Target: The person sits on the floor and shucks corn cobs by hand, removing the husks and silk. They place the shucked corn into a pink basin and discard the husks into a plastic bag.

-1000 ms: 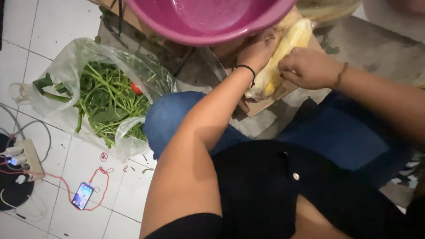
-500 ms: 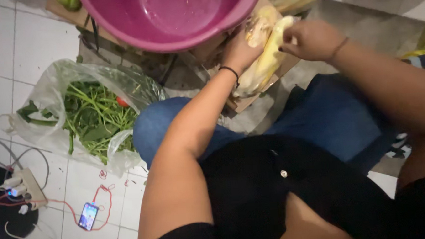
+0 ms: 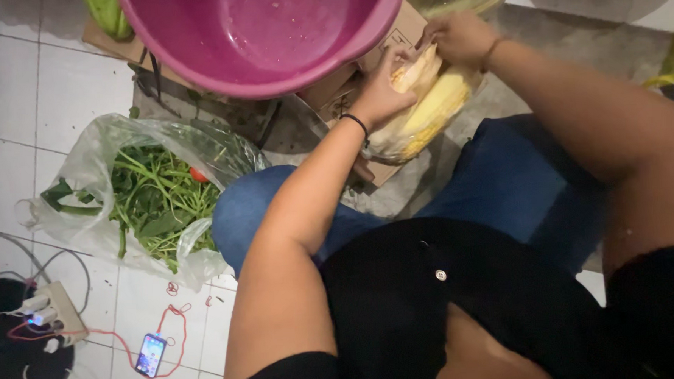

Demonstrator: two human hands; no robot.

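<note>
The ear of corn (image 3: 424, 106) lies on a cardboard sheet (image 3: 374, 169) just below the pink basin (image 3: 269, 33), pale kernels showing. It looks firm, fairly light and a little slick, best held around its thick middle. The left hand (image 3: 382, 96) is closed around that middle; the right hand (image 3: 459, 36) pinches the husk at the far tip. Left of the grip lies a clear bag of greens (image 3: 148, 198).
</note>
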